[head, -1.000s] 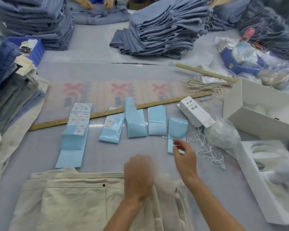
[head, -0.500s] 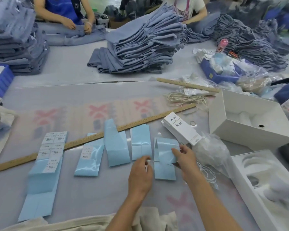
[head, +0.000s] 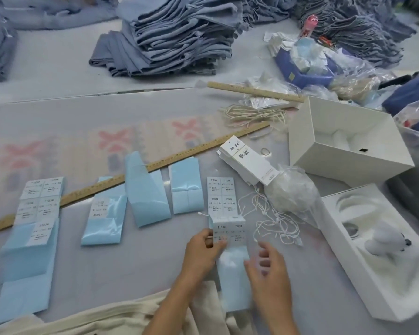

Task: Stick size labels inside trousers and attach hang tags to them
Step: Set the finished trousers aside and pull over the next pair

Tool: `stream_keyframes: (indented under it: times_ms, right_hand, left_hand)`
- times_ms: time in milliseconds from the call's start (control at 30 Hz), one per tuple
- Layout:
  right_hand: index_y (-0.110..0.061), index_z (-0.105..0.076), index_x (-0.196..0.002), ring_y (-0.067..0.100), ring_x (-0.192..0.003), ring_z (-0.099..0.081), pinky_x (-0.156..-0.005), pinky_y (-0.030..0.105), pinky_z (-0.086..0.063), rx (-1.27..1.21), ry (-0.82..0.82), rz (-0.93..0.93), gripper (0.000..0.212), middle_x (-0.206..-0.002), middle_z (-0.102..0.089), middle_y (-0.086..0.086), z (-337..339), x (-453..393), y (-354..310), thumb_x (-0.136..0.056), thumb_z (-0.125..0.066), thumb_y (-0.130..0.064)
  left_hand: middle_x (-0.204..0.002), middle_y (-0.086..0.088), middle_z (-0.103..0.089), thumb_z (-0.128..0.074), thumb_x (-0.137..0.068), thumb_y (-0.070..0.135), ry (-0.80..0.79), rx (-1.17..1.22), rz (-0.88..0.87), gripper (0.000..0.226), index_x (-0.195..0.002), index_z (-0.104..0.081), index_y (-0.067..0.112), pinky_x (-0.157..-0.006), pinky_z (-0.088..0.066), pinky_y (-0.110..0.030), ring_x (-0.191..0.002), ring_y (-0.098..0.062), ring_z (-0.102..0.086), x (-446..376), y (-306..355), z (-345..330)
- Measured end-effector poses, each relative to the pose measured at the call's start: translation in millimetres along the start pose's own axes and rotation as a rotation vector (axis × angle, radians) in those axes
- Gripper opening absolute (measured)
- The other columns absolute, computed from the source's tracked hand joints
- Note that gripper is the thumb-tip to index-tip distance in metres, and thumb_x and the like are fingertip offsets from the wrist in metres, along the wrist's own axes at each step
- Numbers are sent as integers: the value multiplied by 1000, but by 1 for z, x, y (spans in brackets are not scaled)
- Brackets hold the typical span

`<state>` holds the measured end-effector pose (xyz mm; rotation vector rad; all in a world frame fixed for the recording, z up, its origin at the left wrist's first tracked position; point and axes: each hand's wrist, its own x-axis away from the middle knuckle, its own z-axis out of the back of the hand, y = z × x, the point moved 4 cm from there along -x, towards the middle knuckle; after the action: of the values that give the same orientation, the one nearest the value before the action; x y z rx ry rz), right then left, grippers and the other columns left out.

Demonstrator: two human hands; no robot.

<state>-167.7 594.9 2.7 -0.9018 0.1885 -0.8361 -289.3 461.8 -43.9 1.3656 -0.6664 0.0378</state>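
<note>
Label sheet (head: 228,221) now unfolded (labels showing) — left hand (head: 201,252) pinches it.

Garment workshop: stacked trousers (head: 174,37), labels (head: 40,201)

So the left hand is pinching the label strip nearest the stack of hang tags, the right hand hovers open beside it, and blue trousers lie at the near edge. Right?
Not quite. In the head view the trousers at the near edge are cream, not blue. The rest holds: the left hand pinches the label strip and the right hand hovers open.
</note>
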Motion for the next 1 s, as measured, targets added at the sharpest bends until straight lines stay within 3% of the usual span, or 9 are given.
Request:
stream_keyframes:
  times_ms: [100, 167, 233, 400, 567, 700, 800, 867, 1000]
  right_hand:
    - [-24, -69, -119, 10, -104, -56, -90, 20, -45, 159, 100, 440, 42, -112, -60, -14, 3, -5, -30, -83, -78, -3]
    - [-13, -74, -113, 15, -106, -56, -94, 21, -44, 261, 62, 665, 34, -112, -66, -3, -7, -10, -45, -82, -79, 0]
    - [-10, -77, -109, 19, -105, -61, -93, 24, -47, 306, -37, 772, 28, -110, -69, 2, -17, -16, -55, -83, -80, -2]
    - [-10, -77, -111, 29, -102, -67, -91, 22, -44, 302, -207, 730, 31, -109, -71, 5, -16, -42, -58, -81, -82, -2]
    - [-7, -76, -112, 29, -100, -68, -92, 23, -45, 316, -214, 818, 35, -108, -70, 6, -14, -40, -65, -78, -85, -5]
    - [-10, -76, -100, 27, -89, -67, -78, 35, -57, 411, -186, 992, 23, -99, -71, 3, -16, -38, -76, -79, -86, -12]
    - [-10, -73, -88, 27, -81, -65, -69, 39, -57, 483, -218, 1079, 7, -91, -71, 2, -19, -38, -78, -87, -78, -15]
    - [-10, -75, -89, 28, -84, -66, -70, 41, -57, 480, -299, 1041, 7, -91, -72, 2, -22, -43, -78, -91, -73, -17]
    - [-13, -79, -94, 26, -85, -69, -77, 37, -57, 388, -415, 883, 7, -90, -75, 2, -21, -59, -81, -91, -73, -17]
  left_hand:
    - [-100, -3, -79, -77, -86, 1, -40, 126, -1, 27, -107, -65, 15, -79, -60, -28, -91, -16, -76, 4, -1, 4]
    - [-98, -11, -79, -75, -86, -6, -61, 255, 8, 28, -109, -62, 5, -76, -60, -29, -90, -23, -77, 8, -2, 6]
    - [-99, -19, -77, -73, -86, -7, -94, 396, 14, 27, -109, -60, 0, -75, -59, -31, -89, -27, -75, 11, -4, 9]
    - [-111, -22, -74, -63, -89, -15, -226, 536, 35, 32, -117, -68, 1, -79, -59, -28, -96, -26, -74, 13, -2, 9]
    - [-103, -15, -78, -65, -92, -8, -147, 392, -10, 32, -101, -83, 17, -79, -59, -29, -92, -23, -75, 17, 1, 11]
    - [-105, -10, -78, -66, -94, -2, -156, 308, -75, 27, -107, -81, 16, -80, -59, -28, -96, -23, -75, 18, 5, 16]
    - [-99, -3, -79, -62, -97, -1, -161, 255, -87, 35, -99, -83, 27, -77, -58, -25, -90, -13, -73, 21, 8, 15]
    - [-95, 1, -79, -59, -98, -2, -140, 188, -97, 44, -93, -83, 34, -77, -58, -27, -86, -10, -70, 21, 7, 15]
    - [-100, -5, -78, -58, -97, -2, -94, 134, -114, 38, -97, -82, 28, -86, -58, -45, -89, -15, -68, 20, 5, 16]
